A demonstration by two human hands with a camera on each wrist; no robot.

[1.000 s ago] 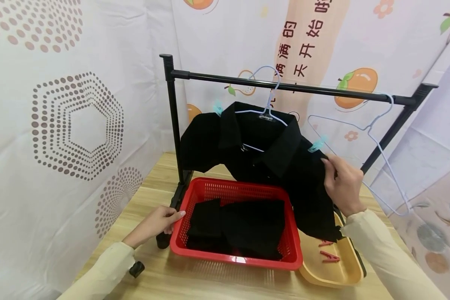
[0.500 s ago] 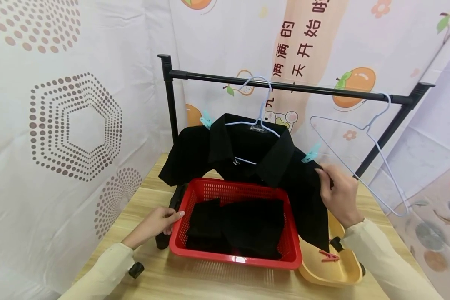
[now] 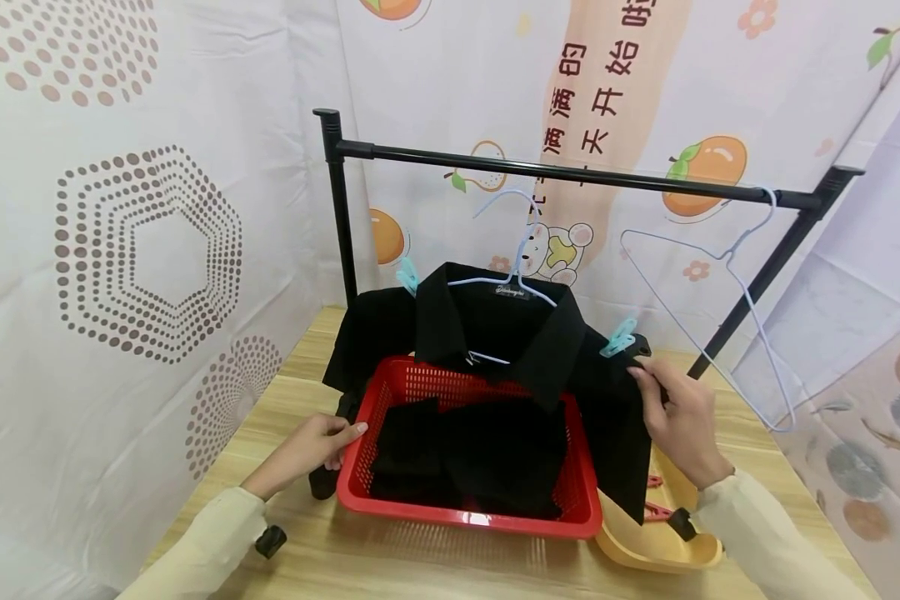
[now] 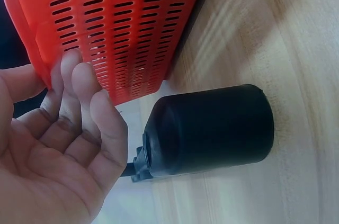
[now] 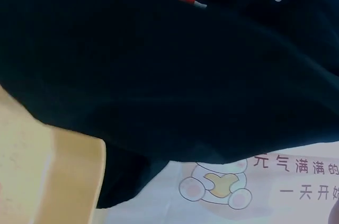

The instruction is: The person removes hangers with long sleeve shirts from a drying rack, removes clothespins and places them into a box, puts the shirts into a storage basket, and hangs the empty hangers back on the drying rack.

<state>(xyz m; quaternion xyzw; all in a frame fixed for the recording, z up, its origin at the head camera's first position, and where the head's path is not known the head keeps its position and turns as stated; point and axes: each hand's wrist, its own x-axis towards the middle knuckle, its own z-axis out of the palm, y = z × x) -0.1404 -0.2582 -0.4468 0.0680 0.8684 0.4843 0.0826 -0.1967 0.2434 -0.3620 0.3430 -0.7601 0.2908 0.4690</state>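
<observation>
My right hand (image 3: 678,421) pinches the right shoulder of a black collared shirt (image 3: 607,408) on a light blue hanger (image 3: 523,250). The hanger's hook stands in front of the black rail, below the bar in the head view. Turquoise clothespins sit on both shoulders, one at left (image 3: 407,275) and one beside my right fingers (image 3: 619,337). Black cloth (image 5: 159,75) fills most of the right wrist view. My left hand (image 3: 322,442) holds the left rim of a red plastic basket (image 3: 420,512), thumb on top and fingers (image 4: 77,86) below. Folded black clothing (image 3: 480,458) lies inside it.
A black clothes rack (image 3: 570,173) stands behind the basket. An empty blue hanger (image 3: 720,258) hangs at its right end. A yellow tray (image 3: 645,550) with red clothespins (image 3: 656,512) is partly under the shirt. A black rack foot (image 4: 212,128) lies beside the basket.
The shirt and its hanger have come down from the bar, lower and closer to the basket, with my right hand still gripping the shoulder. My left hand stays on the basket rim.
</observation>
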